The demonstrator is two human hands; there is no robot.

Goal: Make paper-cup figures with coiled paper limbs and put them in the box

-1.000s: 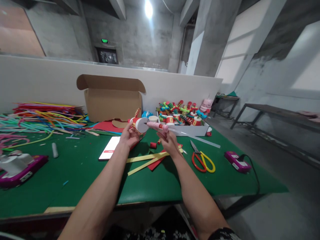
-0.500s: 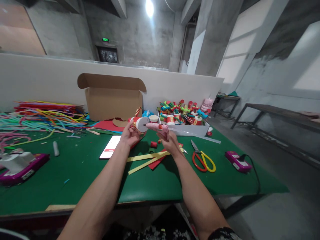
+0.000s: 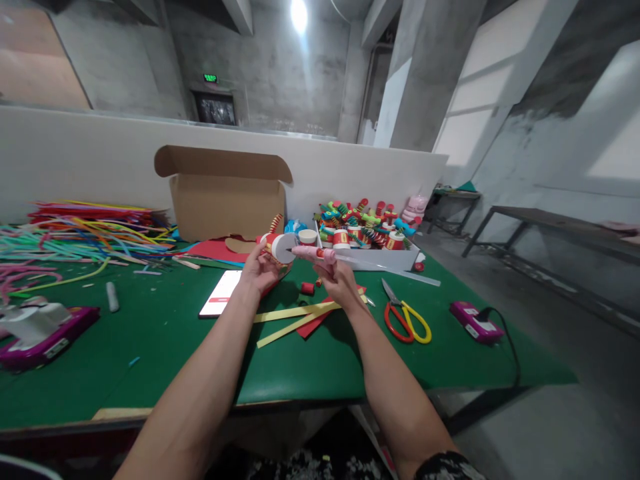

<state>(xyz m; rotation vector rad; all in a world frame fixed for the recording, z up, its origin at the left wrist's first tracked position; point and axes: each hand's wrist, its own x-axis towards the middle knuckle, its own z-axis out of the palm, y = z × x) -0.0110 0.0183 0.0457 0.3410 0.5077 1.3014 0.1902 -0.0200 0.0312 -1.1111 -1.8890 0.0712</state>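
My left hand is closed round a small red and white paper cup, tipped so that its flat white end faces right. A folded paper spring sticks up behind the cup. In my right hand is a pink hot glue gun, its nozzle at the cup's white end; whether it touches, I cannot tell. A long clear glue stick runs out of the back of the gun. Beneath my hands lie yellow paper strips, red paper and a small red roll.
Scissors and a purple power strip lie at right. Behind stand a white box of colourful paper figures and an open cardboard box. Pipe cleaners, a phone and another purple power strip are at left.
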